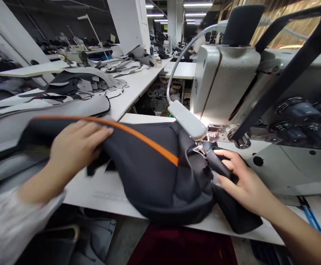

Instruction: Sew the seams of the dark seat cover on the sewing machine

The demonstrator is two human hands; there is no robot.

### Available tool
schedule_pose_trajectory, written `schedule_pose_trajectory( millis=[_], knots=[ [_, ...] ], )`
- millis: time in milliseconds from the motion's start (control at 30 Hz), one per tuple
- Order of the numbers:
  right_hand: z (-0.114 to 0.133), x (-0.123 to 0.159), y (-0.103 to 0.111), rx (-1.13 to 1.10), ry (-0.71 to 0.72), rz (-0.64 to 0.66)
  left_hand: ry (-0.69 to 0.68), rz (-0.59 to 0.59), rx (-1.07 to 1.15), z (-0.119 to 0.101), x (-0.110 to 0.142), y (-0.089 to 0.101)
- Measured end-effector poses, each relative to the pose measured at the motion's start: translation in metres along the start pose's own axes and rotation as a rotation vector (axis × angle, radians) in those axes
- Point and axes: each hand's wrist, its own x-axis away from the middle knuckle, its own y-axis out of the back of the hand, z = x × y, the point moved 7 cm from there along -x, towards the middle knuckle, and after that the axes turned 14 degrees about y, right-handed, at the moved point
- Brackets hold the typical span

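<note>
A large black fabric piece (149, 176) with an orange strip (146, 140) along it lies over the white sewing table (94, 191). My left hand (77, 145) is closed over the fabric's upper left part, beside the strip, its fingers slightly blurred. At the right, my right hand (240, 180) pinches a folded edge of the same fabric just in front of the needle area. The sewing machine (226, 81) stands over the fabric, and a lit lamp (188, 119) on a bendy neck shines on the presser foot. Folds hide part of the stitching spot.
Stacks of grey and black cut pieces (85, 82) cover the table at the left. Blue-handled tweezers (310, 215) lie at the right edge. Behind, a white pillar (128, 25) rises, and a person (199, 44) is far back beyond the machine.
</note>
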Motion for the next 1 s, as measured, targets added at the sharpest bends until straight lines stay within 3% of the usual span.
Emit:
schedule_pose_trajectory(
  millis=[67,133,200,267,300,367,467,600,667,733,833,933,1000],
  knots=[
    [0.017,-0.007,-0.009,0.245,0.158,-0.052,-0.050,0.032,-0.054,-0.013,-0.041,-0.029],
    [0.034,-0.011,-0.019,0.483,0.314,-0.077,-0.113,0.003,-0.020,-0.053,-0.056,-0.047],
    [0.048,-0.012,-0.029,0.577,0.466,-0.057,-0.270,0.003,0.064,-0.114,-0.044,-0.058],
    [0.056,-0.014,-0.041,0.541,0.580,0.053,-0.610,-0.008,0.287,-0.182,-0.008,-0.054],
    [0.058,-0.015,-0.046,0.501,0.598,0.130,-0.750,0.009,0.386,-0.206,0.009,-0.052],
    [0.056,-0.019,-0.054,0.435,0.568,0.251,-0.831,0.060,0.507,-0.229,0.024,-0.054],
    [0.053,-0.031,-0.056,0.399,0.503,0.221,-0.759,0.110,0.525,-0.217,0.008,-0.070],
    [0.045,-0.044,-0.050,0.401,0.437,-0.073,-0.422,0.180,0.609,-0.183,-0.053,-0.099],
    [0.040,-0.040,-0.046,0.425,0.450,-0.236,-0.273,0.202,0.664,-0.185,-0.076,-0.112],
    [0.032,-0.032,-0.042,0.447,0.449,-0.357,-0.196,0.192,0.690,-0.197,-0.083,-0.117],
    [0.016,-0.017,-0.032,0.458,0.362,-0.475,-0.079,0.145,0.719,-0.208,-0.062,-0.112],
    [0.000,-0.008,-0.021,0.417,0.168,-0.549,0.018,-0.041,0.776,-0.203,0.000,-0.092],
    [-0.009,-0.006,-0.020,0.317,-0.014,-0.552,-0.026,-0.133,0.808,-0.206,0.049,-0.085]
  ],
)
